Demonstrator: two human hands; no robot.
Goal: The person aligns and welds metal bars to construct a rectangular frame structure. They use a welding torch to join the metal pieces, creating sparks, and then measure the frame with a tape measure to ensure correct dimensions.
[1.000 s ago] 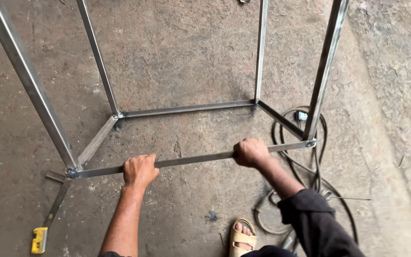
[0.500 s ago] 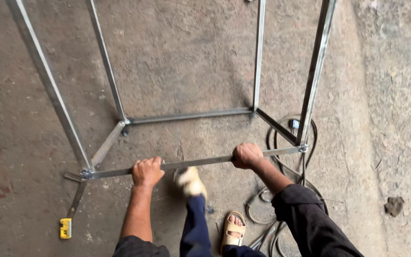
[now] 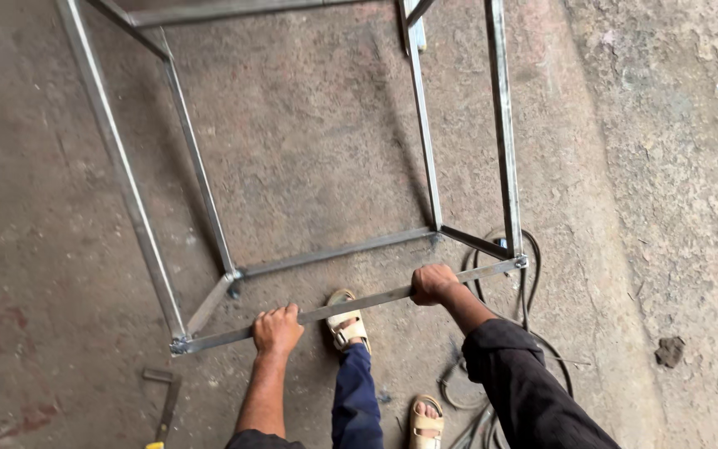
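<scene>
Both hands, left hand (image 3: 277,330) and right hand (image 3: 432,283), are gripping tight the metal frame's (image 3: 139,218) near bar; bare floor (image 3: 309,133) is lying open far ahead.

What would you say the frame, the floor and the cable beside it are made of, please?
Frame: looks like bare steel angle bar, dull grey with darker patches at the corner joints, probably welds. Both hands, left and right, grip its near bar.
Floor: rough concrete, stained and pitted.
Cable: black, flexible, lying in loops, likely rubber or plastic sheathed.
</scene>
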